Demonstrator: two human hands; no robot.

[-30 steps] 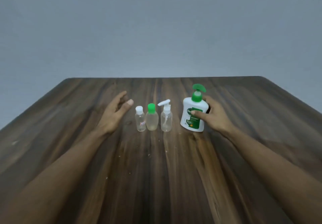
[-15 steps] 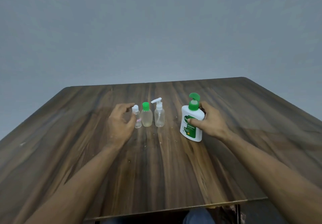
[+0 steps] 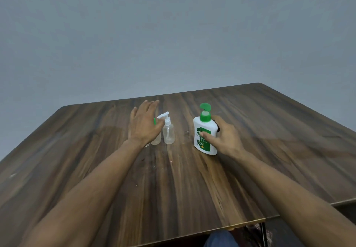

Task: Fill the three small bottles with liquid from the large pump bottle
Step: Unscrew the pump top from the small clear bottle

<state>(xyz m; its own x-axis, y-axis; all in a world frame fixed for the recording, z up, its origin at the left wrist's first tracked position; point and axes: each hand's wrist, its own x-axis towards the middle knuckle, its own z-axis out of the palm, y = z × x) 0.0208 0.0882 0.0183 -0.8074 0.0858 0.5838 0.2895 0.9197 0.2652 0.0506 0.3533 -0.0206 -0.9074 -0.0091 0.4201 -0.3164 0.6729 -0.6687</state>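
On the dark wooden table [image 3: 173, 179], filling hasn't started: the clear spray bottle [image 3: 168, 131] looks empty. The right hand [image 3: 225, 139] grasps the pump bottle [image 3: 205, 133] at three o'clock; the left hand [image 3: 144, 123], fingers straight, covers two small bottles at nine.

Plain indoor room, prob. a home or small office, can't tell which: dark wood-grain table [image 3: 192, 179] w/ chipped near edge, bare grey-blue wall [image 3: 173, 35] behind its far side. Hand-wash pump bottle [image 3: 205, 134] on the table hints at household use

table [image 3: 192, 179] dark wood grain, slight sheen; pump bottle [image 3: 205, 137] glossy white plastic.
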